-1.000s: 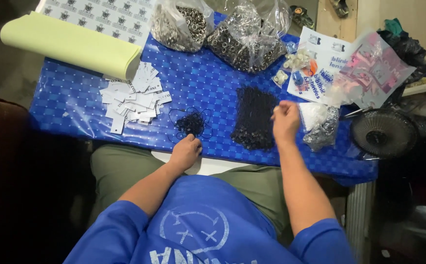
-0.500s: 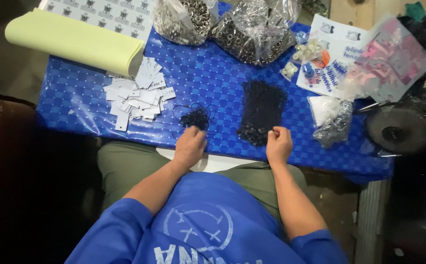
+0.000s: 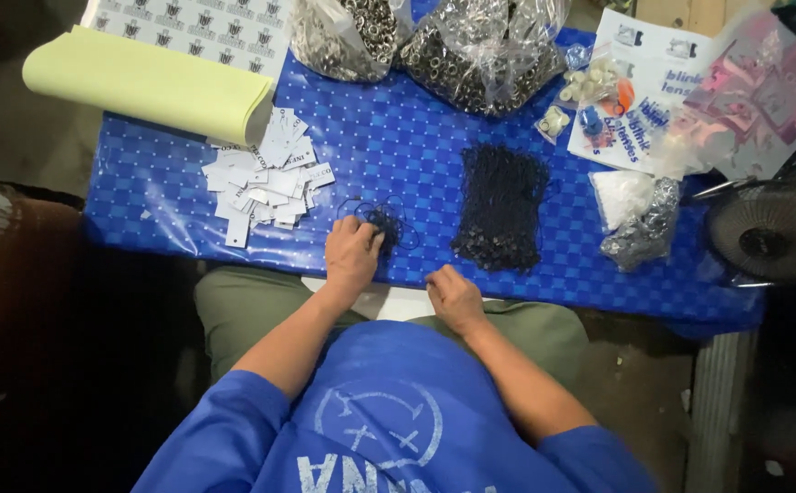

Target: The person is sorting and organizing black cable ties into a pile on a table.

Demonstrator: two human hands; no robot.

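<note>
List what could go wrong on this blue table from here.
The small tangle of black cords under the left hand could knot further if pulled.

The right hand sits at the table's near edge, so small pieces may drop into the lap.

The loose white tags could scatter if brushed.

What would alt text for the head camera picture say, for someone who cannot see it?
A seated person in a blue shirt works at a blue checked table: the left hand touches a small tangle of black loops, the right hand rests at the near edge. A bundle of black strings and white tags lie nearby.
</note>
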